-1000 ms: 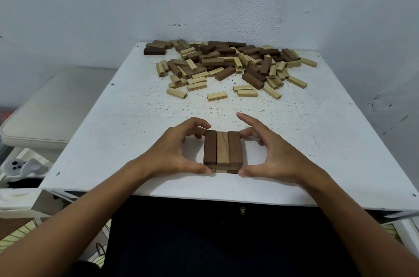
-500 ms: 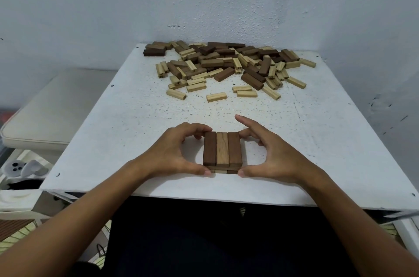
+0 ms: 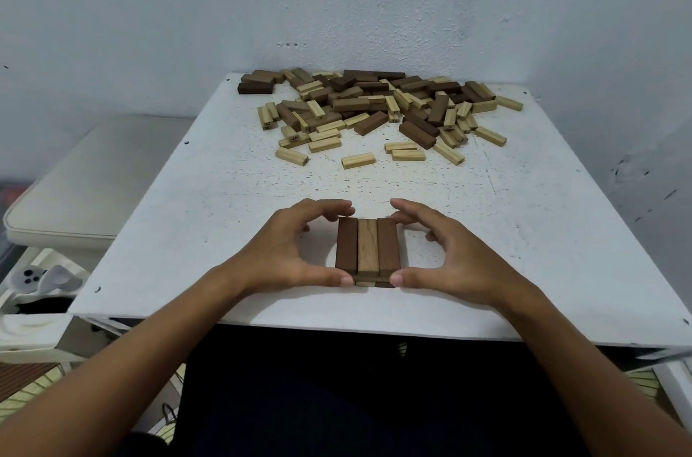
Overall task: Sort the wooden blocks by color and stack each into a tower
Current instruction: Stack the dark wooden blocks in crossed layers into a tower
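Both hands are curled round the stack [image 3: 367, 250] from either side; the left hand [image 3: 290, 250] has its thumb tip against the near left corner and its fingers arched over toward the far left corner, and the right hand [image 3: 455, 256] mirrors it, thumb at the near right corner, fingers bent toward the far right one; whether the fingertips at the far end truly touch the wood I cannot tell. The stack sits between the two palms, near the front edge of the table [image 3: 187, 232]; its top layer is three blocks side by side, dark, lighter brown, dark, running away from the person, with a lower layer just showing beneath at the near end. Well apart, at the far end of the table by the wall, lies the pile [image 3: 374, 108] of loose dark and pale blocks, unsorted.
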A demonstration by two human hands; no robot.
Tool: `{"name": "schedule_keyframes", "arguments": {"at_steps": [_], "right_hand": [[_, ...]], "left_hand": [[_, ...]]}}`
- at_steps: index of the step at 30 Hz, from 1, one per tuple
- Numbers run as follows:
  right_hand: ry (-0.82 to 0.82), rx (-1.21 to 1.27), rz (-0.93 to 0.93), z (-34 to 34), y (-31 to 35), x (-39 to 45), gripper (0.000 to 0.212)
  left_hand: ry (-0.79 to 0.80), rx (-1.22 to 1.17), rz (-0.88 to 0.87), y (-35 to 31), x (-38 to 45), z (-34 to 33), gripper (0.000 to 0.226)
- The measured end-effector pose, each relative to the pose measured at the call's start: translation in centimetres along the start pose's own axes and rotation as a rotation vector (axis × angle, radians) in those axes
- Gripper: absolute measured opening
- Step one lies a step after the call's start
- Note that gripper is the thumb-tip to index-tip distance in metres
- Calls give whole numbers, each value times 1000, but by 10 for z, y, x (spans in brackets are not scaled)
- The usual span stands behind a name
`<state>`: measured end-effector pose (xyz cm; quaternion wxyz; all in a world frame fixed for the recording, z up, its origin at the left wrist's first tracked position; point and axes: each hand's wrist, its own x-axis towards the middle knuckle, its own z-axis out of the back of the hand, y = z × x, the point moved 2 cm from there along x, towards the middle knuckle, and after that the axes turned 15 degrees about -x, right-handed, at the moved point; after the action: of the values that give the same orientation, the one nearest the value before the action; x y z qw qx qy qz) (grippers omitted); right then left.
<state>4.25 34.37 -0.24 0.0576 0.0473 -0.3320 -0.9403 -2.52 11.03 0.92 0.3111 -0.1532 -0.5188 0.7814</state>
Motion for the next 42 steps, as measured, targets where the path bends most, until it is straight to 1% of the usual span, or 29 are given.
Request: {"name": "schedule_keyframes", "arguments": {"at_steps": [3, 7, 10, 20, 42], "right_hand": [[-38, 9, 22, -1, 5, 0, 95], [-68, 17, 45, -3, 10, -1, 107], [-82, 18, 52, -5, 11, -1, 110], [-110, 33, 54, -8, 13, 1, 102], [-61, 7, 61, -4, 17, 2, 96]], "left_hand": [[-14, -22, -17, -2, 1, -4, 89], [-27, -30, -13, -3, 4, -9, 90], [-33, -27, -19, -3, 5, -11, 89], [-19, -4, -13, -5, 7, -12, 84], [-19, -17, -34, -8, 6, -12, 78]]}}
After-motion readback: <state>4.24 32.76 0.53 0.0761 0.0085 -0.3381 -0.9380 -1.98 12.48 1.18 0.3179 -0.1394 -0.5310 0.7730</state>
